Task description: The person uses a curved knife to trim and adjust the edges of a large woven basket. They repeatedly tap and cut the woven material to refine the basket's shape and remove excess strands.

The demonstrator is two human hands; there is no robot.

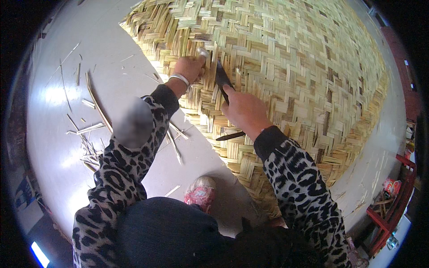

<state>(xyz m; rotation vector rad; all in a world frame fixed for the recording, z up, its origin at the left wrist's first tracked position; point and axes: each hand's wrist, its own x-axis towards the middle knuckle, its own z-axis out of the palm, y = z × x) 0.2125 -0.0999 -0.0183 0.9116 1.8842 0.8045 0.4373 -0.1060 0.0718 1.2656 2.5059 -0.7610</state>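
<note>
A large mat woven from flat, straw-coloured strips lies on the floor in front of me. In my right hand is a dark knife; its blade points away from me and rests on the weave. The dark rear end of the knife sticks out below that hand. Close to the mat's left edge, my left hand is closed low over the weave, just left of the blade. A whitish covering shows at the thumb tip. What those curled fingers grip is hidden.
Loose strips and offcuts lie scattered on the pale floor to the left, with a longer curved strip among them. My shoe stands beside the mat's near edge. A red frame stands at the right.
</note>
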